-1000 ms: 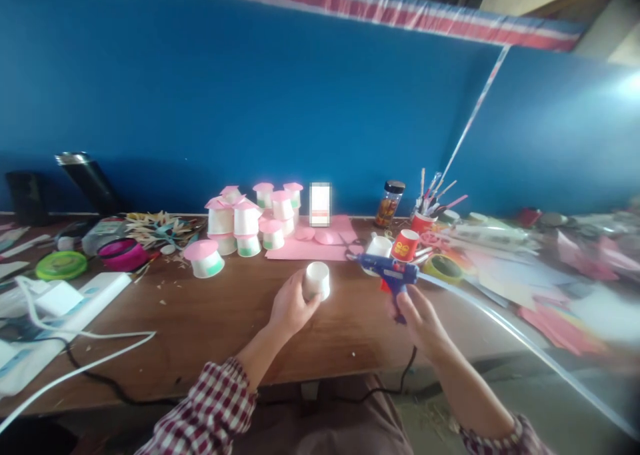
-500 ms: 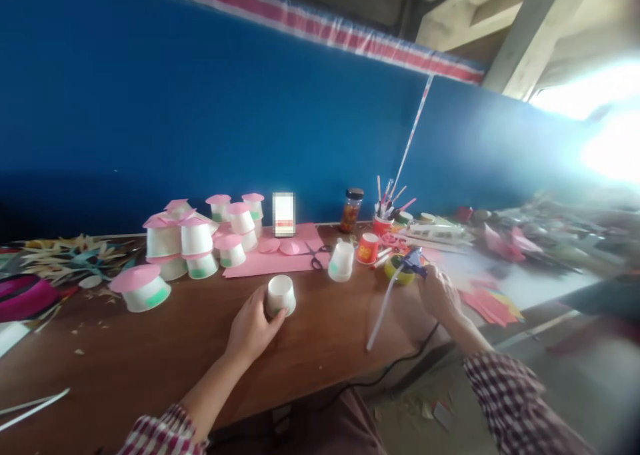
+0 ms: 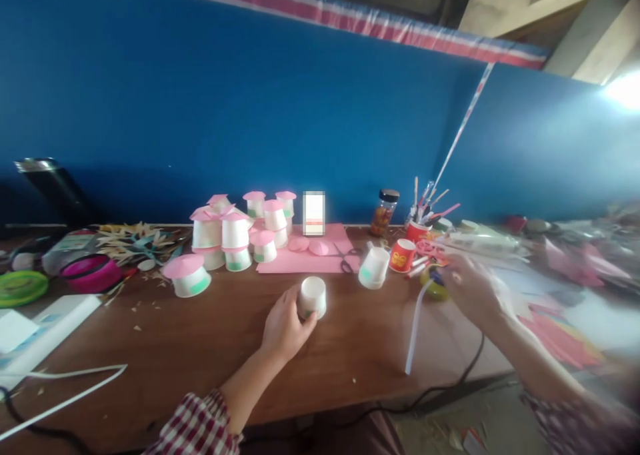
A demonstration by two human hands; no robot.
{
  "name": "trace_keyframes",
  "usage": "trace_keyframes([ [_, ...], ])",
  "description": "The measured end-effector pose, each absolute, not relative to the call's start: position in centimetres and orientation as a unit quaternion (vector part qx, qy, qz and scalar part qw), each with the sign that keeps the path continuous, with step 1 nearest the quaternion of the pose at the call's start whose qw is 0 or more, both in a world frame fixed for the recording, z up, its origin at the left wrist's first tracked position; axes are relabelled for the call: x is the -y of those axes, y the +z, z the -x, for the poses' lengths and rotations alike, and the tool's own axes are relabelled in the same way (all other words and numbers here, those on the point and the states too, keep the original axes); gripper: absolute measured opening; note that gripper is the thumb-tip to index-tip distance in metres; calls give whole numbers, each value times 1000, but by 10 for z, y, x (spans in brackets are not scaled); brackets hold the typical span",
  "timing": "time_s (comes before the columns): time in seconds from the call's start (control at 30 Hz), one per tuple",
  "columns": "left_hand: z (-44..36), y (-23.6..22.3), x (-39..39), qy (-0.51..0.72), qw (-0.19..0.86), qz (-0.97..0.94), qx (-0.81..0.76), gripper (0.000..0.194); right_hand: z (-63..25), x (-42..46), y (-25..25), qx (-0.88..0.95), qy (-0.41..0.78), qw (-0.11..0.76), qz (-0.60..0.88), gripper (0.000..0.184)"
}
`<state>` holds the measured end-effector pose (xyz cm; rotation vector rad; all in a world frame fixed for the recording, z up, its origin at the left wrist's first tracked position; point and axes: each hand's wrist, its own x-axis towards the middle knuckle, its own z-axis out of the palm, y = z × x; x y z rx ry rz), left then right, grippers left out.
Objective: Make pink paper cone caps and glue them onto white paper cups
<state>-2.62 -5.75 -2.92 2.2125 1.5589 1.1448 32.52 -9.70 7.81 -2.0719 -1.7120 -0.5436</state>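
My left hand (image 3: pixel 289 325) is closed around a small white paper cup (image 3: pixel 313 294), its narrow end upward, low over the brown table. My right hand (image 3: pixel 470 288), smeared by motion, is closed at a glue gun with blue parts (image 3: pixel 437 274); most of the gun is hidden behind it. A long translucent glue stick (image 3: pixel 416 332) sticks out toward me. Just beneath the gun lies a round yellow thing (image 3: pixel 440 290). Another upturned white cup (image 3: pixel 374 268) with a green patch stands between my hands, beside a red cup (image 3: pixel 401 255).
White cups topped with pink paper cones (image 3: pixel 235 238) are stacked at left. Dark scissors (image 3: pixel 347 263) lie on a pink sheet (image 3: pixel 280 265). Behind are a lidded jar (image 3: pixel 385 213) and a red cup of brushes (image 3: pixel 417 231). A power strip (image 3: pixel 55 325) lies left; a black cable (image 3: pixel 440 388) crosses the front edge.
The view has swung left, so everything sits further right. My left hand still holds the cup. The glue gun and my right hand appear slightly lower against the yellow thing.
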Motion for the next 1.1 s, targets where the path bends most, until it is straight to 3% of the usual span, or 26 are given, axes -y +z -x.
trace_keyframes([
  [0.07,26,-30,58,394,100,-748,-525,51,-277,82,93,689,-140,248,666,30],
  [0.13,26,-30,58,398,107,-746,-522,50,-224,59,99,750,-88,244,608,31],
  [0.33,25,-26,60,387,159,-725,-546,50,-128,-33,74,763,-1,116,637,35],
  [0.6,26,-21,62,373,182,-725,-550,50,-123,-84,32,733,41,68,676,43],
  [0.9,26,-25,60,386,174,-724,-544,49,-128,-84,32,725,66,59,683,41],
  [1.1,26,-25,60,386,169,-725,-544,49,-129,-86,32,734,67,67,673,49],
])
